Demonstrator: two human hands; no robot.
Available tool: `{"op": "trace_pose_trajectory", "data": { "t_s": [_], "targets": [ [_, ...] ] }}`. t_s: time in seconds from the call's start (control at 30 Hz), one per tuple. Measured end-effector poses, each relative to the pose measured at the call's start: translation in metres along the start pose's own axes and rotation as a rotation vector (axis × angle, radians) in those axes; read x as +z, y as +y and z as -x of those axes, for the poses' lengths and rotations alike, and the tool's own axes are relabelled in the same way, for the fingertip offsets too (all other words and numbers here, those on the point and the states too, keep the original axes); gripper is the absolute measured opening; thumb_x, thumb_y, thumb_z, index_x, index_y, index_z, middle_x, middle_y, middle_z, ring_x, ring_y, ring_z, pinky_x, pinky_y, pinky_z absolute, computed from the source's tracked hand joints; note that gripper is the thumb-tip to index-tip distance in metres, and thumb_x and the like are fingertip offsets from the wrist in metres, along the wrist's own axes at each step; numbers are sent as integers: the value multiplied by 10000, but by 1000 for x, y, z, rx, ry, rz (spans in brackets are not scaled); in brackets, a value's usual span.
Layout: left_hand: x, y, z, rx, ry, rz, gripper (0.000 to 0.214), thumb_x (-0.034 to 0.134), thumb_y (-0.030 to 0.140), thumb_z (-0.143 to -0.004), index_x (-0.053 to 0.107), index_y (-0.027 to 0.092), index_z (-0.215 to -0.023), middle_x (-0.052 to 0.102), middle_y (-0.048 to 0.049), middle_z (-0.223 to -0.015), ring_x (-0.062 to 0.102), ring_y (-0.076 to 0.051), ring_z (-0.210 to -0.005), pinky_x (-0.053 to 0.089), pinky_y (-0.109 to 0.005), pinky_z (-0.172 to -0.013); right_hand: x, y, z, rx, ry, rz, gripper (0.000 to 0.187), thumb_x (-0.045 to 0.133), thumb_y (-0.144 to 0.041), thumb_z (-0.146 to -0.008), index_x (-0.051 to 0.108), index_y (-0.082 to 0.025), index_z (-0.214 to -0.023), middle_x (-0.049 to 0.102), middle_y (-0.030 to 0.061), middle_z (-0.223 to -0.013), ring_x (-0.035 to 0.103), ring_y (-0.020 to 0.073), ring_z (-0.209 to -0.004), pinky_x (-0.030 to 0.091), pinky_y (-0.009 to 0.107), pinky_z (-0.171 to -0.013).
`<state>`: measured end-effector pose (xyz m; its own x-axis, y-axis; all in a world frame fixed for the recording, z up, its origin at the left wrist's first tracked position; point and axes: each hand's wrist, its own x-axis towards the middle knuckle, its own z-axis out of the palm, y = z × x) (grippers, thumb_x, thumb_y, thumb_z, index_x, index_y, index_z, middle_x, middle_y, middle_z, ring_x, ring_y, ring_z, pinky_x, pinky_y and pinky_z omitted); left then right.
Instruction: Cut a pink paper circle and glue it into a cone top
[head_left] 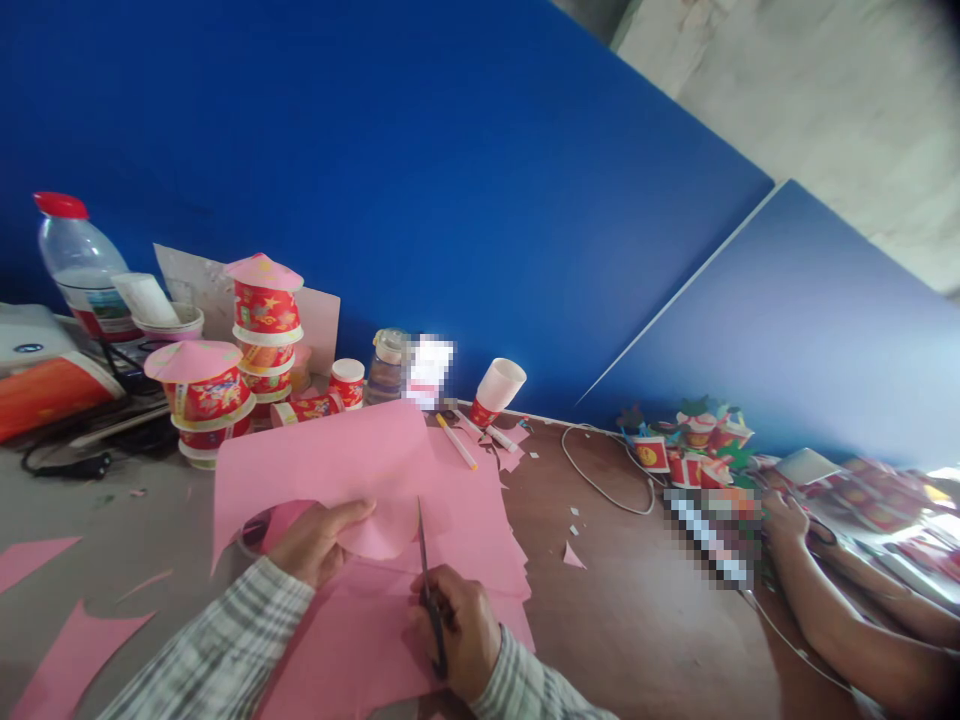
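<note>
Left hand: grip pinching the pink sheet above the pink paper stack on the tabletop, apparently giving the blades clearance. Right hand: grip around scissors, tips pointing far for cutting. Red cups stand far left, presumably leaving working room.

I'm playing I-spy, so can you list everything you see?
Sheets: several, pink, middle
Scraps: several, pink, scattered
Scissors: one, dark, middle
Cup towers: two, red and pink, left
Loose cups: several, red or white, left
Bottle: one, clear, left
Jar: one, clear, back
Cup stack: one, white over red, back
Yellow-tipped marker: one, white, back
Cup crafts: several, red, right
Panels: two, blue, behind
Table: one, brown, below
Co-worker's arms: two, bare, right
Left hand: one, plaid-sleeved, on paper
Right hand: one, plaid-sleeved, holding scissors
</note>
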<state>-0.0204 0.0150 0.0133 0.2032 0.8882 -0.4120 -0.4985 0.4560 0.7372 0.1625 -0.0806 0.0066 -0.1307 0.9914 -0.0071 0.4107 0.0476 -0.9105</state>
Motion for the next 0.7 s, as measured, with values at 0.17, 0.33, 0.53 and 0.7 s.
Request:
{"op": "trace_pose_trajectory", "data": {
  "t_s": [0.17,0.33,0.53,0.7],
  "targets": [
    [4,4,6,12,-30,-9,267,715,248,-376,636,189,-624,687,-22,-528,617,-250,-608,499,-301,-503,1,7,-1,27,-10,-13,187,654,-242,-659,643,-167,-830,497,-66,-464,396,73,-379,282,127,-356],
    [2,2,3,1,-23,-25,270,722,263,-368,631,199,-613,688,-5,-528,616,-237,-560,484,-286,-444,0,3,-1,88,-24,-18,177,658,-233,-648,640,-177,-814,454,-84,-452,374,70,-386,252,125,-357],
    [4,2,4,-2,-28,-25,293,732,277,-353,623,203,-614,689,-12,-540,620,-239,-598,490,-282,-470,-1,-2,-1,72,-33,-12,181,662,-222,-644,639,-164,-813,442,-87,-448,361,66,-384,255,132,-365],
    [5,3,3,-12,-21,-30,441,748,297,-306,612,132,-692,690,-53,-572,616,-258,-630,501,-313,-511,-2,-3,-1,89,-57,-8,171,654,-193,-651,636,-174,-820,466,-84,-468,372,67,-398,256,128,-370]
  ]
}}
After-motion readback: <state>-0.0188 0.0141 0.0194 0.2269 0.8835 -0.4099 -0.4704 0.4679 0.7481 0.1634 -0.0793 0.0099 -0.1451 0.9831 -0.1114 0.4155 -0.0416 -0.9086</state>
